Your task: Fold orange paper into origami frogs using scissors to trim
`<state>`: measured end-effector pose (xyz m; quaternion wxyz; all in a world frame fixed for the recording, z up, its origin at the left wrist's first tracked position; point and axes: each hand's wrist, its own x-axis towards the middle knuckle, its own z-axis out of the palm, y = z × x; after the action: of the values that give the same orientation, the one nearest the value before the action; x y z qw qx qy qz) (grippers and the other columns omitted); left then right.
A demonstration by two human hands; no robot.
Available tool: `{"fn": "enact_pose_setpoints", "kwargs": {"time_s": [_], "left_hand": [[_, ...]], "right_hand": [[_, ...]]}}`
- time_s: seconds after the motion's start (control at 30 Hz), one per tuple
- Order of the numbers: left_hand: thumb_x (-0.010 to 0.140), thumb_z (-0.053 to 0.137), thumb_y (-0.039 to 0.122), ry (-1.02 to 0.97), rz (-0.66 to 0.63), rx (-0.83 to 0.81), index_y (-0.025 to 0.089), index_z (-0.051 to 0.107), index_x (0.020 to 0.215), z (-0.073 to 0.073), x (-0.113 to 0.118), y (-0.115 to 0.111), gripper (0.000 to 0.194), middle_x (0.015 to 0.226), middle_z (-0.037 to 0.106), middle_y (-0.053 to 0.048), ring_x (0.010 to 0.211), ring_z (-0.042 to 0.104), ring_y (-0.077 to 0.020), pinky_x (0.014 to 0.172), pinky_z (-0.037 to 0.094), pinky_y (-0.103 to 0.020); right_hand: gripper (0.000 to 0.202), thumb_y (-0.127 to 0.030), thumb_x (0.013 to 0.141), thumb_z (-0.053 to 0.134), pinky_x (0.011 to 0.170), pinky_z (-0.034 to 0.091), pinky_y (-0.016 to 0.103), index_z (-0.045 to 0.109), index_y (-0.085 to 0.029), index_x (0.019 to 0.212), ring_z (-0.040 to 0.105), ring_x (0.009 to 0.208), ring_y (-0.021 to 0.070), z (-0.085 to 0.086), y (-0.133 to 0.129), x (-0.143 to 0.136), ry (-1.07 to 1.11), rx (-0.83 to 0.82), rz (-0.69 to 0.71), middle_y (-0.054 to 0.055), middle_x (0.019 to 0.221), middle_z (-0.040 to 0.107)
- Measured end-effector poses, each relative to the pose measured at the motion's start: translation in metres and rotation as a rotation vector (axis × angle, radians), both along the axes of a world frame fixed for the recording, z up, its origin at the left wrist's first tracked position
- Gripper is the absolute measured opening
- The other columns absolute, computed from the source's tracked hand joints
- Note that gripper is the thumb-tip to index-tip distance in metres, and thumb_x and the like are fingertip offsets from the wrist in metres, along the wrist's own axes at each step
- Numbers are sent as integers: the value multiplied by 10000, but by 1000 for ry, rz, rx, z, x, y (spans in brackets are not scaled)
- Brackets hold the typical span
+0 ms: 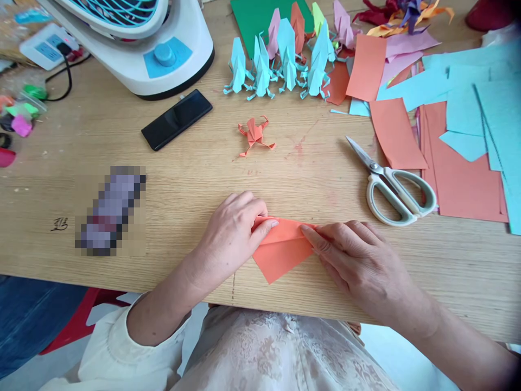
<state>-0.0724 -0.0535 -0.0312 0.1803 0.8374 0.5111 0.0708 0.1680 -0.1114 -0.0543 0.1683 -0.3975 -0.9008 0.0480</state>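
An orange sheet of paper lies near the table's front edge, its upper part folded over in a band and its lower corner pointing toward me. My left hand pinches the upper left end of the fold, thumb on top. At the right end, my right hand presses the fold between thumb and fingers. Beyond my hands sits a small folded orange figure with thin bent legs. Scissors with pale handles rest on the table to the right, beyond my right hand.
Light blue folded figures stand at the back. Orange sheets and blue sheets pile up on the right. A black phone, a blurred device and a white fan are on the left.
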Motion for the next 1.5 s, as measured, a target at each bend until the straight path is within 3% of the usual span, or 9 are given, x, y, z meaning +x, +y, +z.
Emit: {"fn": "enact_pose_setpoints", "kwargs": {"time_s": [0.33, 0.53, 0.67, 0.93, 1.2, 1.5], "left_hand": [[917, 646, 223, 11, 7, -4, 197, 487, 740, 1, 1, 0, 239, 837, 573, -6, 820, 536, -178, 741, 409, -322], [895, 678, 212, -29, 43, -17, 201, 486, 815, 0, 0, -3, 209, 879, 584, -9, 849, 545, -184, 762, 422, -327], [874, 699, 196, -74, 61, 8, 208, 484, 907, -2, -1, -5, 218, 917, 604, -8, 842, 551, -180, 775, 433, -329], [879, 705, 205, -94, 34, 60, 205, 480, 846, -3, -1, -4, 227, 879, 595, -1, 847, 545, -178, 781, 425, -315], [880, 602, 47, -166, 49, 39, 201, 481, 836, -6, -1, -2, 200, 844, 594, 22, 803, 555, -152, 745, 418, -290], [881, 599, 41, -155, 41, 53, 192, 486, 830, -6, 1, -2, 196, 838, 590, 21, 797, 548, -150, 739, 420, -294]], "right_hand": [[472, -72, 958, 463, 690, 424, 387, 462, -143, 1425, 543, 790, 236, -3, 0, -1, 0, -6, -18, 98, 961, 663], [419, -61, 953, 468, 677, 407, 390, 496, -71, 1370, 517, 790, 242, -1, 1, -2, -24, 14, -5, 112, 932, 643], [420, -70, 959, 465, 684, 407, 391, 494, -83, 1378, 513, 797, 244, -2, 1, -3, -28, 18, -8, 107, 926, 635], [401, -72, 958, 484, 693, 401, 385, 530, -54, 1356, 497, 805, 242, -2, 1, -4, -35, 21, -8, 118, 930, 611], [417, -71, 952, 492, 716, 409, 378, 542, -62, 1366, 479, 801, 232, -3, 1, -4, -67, 5, -19, 108, 922, 576], [383, -96, 970, 477, 692, 394, 370, 570, -66, 1340, 470, 787, 227, -2, 3, -6, -82, 8, -33, 97, 901, 562]]}}
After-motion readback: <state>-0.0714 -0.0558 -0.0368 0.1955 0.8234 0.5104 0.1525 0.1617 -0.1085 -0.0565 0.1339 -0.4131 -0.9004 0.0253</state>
